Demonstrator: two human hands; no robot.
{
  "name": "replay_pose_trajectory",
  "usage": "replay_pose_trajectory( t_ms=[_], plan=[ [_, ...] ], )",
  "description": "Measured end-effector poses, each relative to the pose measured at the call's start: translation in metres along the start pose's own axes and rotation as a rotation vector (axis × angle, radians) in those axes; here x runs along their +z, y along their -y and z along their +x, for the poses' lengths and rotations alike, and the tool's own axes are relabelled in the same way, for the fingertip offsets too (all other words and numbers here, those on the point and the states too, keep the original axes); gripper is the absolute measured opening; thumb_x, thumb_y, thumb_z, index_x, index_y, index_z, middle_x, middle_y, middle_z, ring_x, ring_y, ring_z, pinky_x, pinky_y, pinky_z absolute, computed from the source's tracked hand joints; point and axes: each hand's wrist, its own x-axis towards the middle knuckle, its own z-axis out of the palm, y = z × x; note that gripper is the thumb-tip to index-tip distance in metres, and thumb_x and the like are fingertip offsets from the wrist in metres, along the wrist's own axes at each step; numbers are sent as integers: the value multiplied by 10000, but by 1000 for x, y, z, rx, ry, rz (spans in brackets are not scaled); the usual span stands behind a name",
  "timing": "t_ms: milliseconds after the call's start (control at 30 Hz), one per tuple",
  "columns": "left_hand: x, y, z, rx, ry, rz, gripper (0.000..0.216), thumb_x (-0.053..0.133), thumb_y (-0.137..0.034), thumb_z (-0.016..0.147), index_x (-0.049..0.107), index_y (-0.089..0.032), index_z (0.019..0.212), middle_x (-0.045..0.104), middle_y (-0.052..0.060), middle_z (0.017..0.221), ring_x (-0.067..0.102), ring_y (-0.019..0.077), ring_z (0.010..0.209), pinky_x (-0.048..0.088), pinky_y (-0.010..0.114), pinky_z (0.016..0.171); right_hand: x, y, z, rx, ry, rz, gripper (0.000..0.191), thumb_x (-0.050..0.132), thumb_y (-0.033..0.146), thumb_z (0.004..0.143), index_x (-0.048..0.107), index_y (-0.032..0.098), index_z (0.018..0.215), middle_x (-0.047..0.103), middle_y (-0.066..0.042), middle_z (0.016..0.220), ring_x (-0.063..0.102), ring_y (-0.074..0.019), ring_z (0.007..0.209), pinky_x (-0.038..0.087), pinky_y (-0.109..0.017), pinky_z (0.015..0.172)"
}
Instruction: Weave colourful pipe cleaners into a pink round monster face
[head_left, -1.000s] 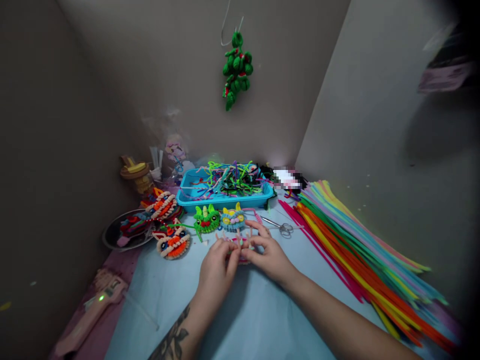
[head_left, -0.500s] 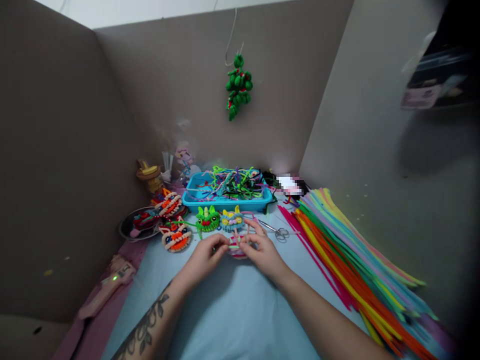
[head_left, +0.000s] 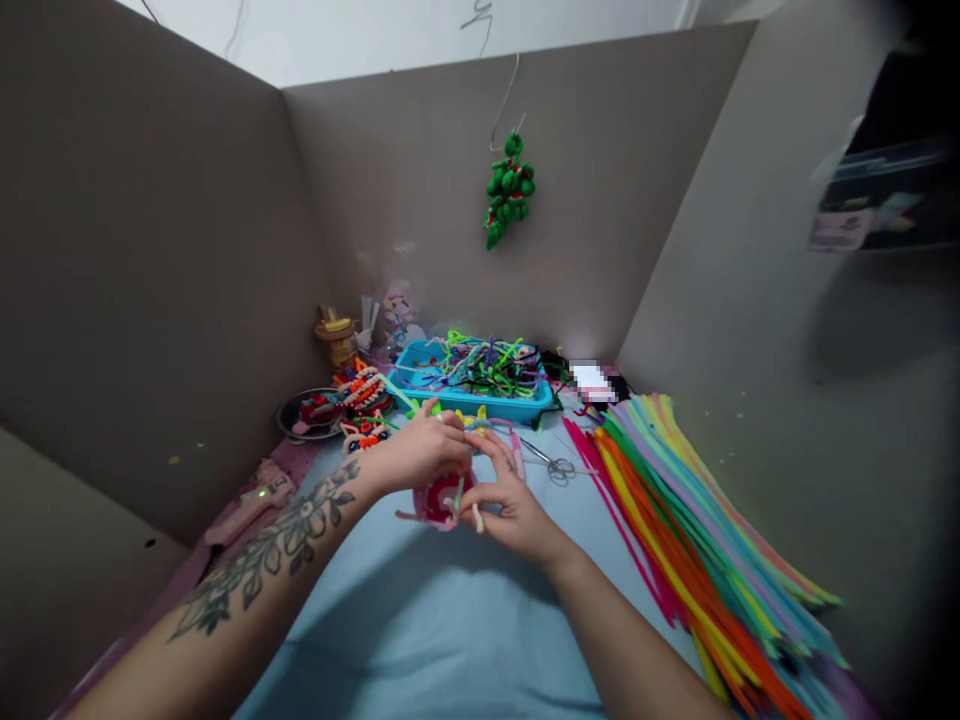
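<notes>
My left hand (head_left: 420, 453) and my right hand (head_left: 508, 500) meet over the middle of the light blue table (head_left: 450, 620). Between them they grip a small pink and red pipe-cleaner craft piece (head_left: 439, 500), lifted a little off the surface, with short cream stems sticking out below. My left hand's fingers curl over its top. My right hand pinches its right side with thumb and fingers. Just behind the hands lie a pink pipe-cleaner loop (head_left: 516, 450) and small scissors (head_left: 553, 466).
A blue tray (head_left: 525, 408) of tangled pipe cleaners stands at the back. Finished craft figures (head_left: 364, 392) and a dark bowl (head_left: 294, 425) sit back left. A long stack of coloured pipe cleaners (head_left: 697, 520) runs along the right. A pink glue gun (head_left: 251, 497) lies left. A green ornament (head_left: 508, 190) hangs above.
Both hands lifted the pink craft piece off the table and turned it. My left hand moved over its top, covering the green and blue figures behind. The camera tilted up and shifted right.
</notes>
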Motion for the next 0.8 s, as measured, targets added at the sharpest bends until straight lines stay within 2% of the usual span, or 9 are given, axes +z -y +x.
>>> replay_pose_trajectory(
  t_ms=[67,133,233,267,300,367,467,533,800],
  plan=[
    [-1,3,5,-13,-50,-51,160,596,-169,779,697,-279,724,708,9,852,534,219,1078,205,474,1054,2,-3,0,19,-45,-19,94,675,299,759,736,254,705,314,-4,1464,157,-285,1401,178,-472,1118],
    [-4,9,9,-24,-203,-44,159,612,-162,777,705,-289,800,708,12,960,499,235,1162,228,477,1053,3,-12,1,74,-156,-52,129,647,312,777,730,240,710,333,-28,1449,189,-283,1389,170,-475,1118],
    [1,16,11,-76,-646,-21,161,604,-173,805,687,-241,924,673,59,1082,495,239,1170,320,436,1016,4,-31,4,212,-407,-50,146,624,326,787,712,229,724,377,-71,1400,316,-269,1323,243,-461,1089],
    [7,16,11,-120,-803,-42,128,595,-188,819,681,-215,909,678,72,1026,543,224,1087,373,405,970,5,-38,5,257,-481,-43,150,622,335,786,709,226,732,381,-82,1389,350,-267,1300,266,-457,1078],
    [16,16,11,-172,-886,-64,113,582,-194,833,677,-200,893,681,74,957,579,208,988,422,376,904,5,-45,6,290,-539,-40,155,623,345,783,708,221,745,382,-92,1379,368,-270,1288,276,-458,1072],
    [40,15,11,-169,-850,-92,97,581,-193,836,677,-193,846,684,60,840,600,194,838,465,339,780,6,-55,7,318,-602,-40,176,624,361,779,709,208,764,393,-106,1353,377,-283,1285,285,-463,1067],
    [76,16,11,-143,-775,-144,106,604,-151,817,688,-203,857,715,49,835,614,197,818,470,360,785,10,-61,7,319,-586,-31,190,629,368,779,711,197,774,420,-115,1317,400,-294,1274,310,-460,1057],
    [90,19,10,-129,-754,-200,133,621,-140,806,692,-210,895,734,43,858,622,196,822,473,378,816,15,-60,7,330,-556,-23,186,644,373,770,712,200,771,433,-115,1304,414,-300,1261,325,-458,1050],
    [98,26,1,-192,-641,-226,89,648,-187,804,712,-216,859,751,15,858,602,227,894,443,420,869,28,-52,12,391,-503,-51,155,637,350,786,708,215,759,431,-102,1300,444,-292,1235,360,-434,1024]
  ],
)
